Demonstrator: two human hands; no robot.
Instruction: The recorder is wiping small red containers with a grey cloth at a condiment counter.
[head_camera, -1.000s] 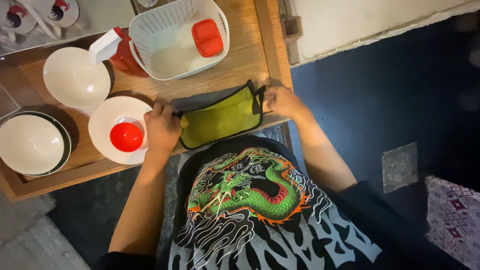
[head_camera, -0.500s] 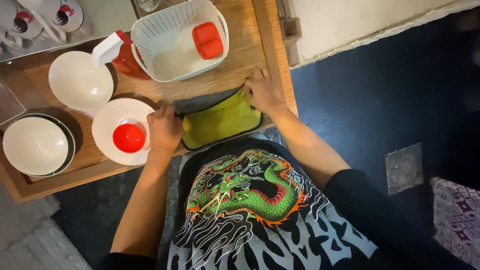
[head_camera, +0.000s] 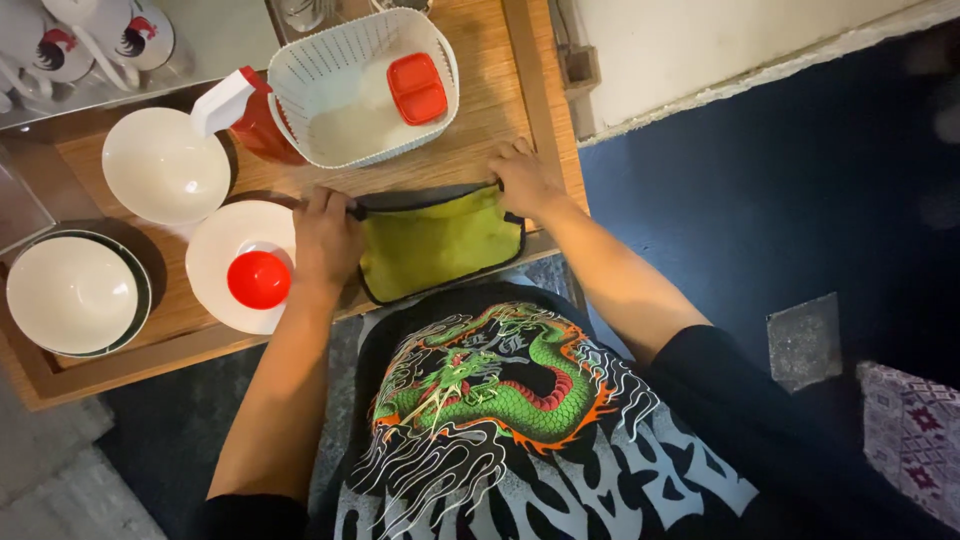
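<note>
both hands (head_camera: 325, 238) (head_camera: 524, 178) on green cloth (head_camera: 438, 243)

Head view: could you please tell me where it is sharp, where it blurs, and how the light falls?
Head view: sharp on the green cloth, left hand and right hand; even indoor light with soft shadows beside the white bowls; the dark floor at right is dim, soft toward the corner; the wooden table bends slightly with wide-angle distortion.

A green cloth with dark edging (head_camera: 440, 240) is held flat on the wooden tray table (head_camera: 500, 100), its upper corners pinned by the left hand (head_camera: 325, 238) and the right hand (head_camera: 525, 180). Just beside the left hand, a small red bowl (head_camera: 258, 280) is seen on a white plate (head_camera: 222, 240). Behind the cloth, a white perforated basket (head_camera: 330, 60) with a red lid (head_camera: 417, 88) inside and a red spray bottle (head_camera: 250, 115) are placed.
</note>
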